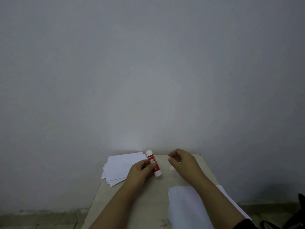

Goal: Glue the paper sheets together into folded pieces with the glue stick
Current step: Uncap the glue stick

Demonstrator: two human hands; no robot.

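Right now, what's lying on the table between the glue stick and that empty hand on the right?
In the head view, only bare table separates the glue stick in the left hand from the right hand; a small white object, perhaps its cap, lies beneath that hand.

- A plain grey wall [148, 63] fills most of the view, brightest beyond the fingers.
- A beige table [145, 200] stands against it, under the fingers.
- Pale floor [41, 219] lies lower left, dimly lit.
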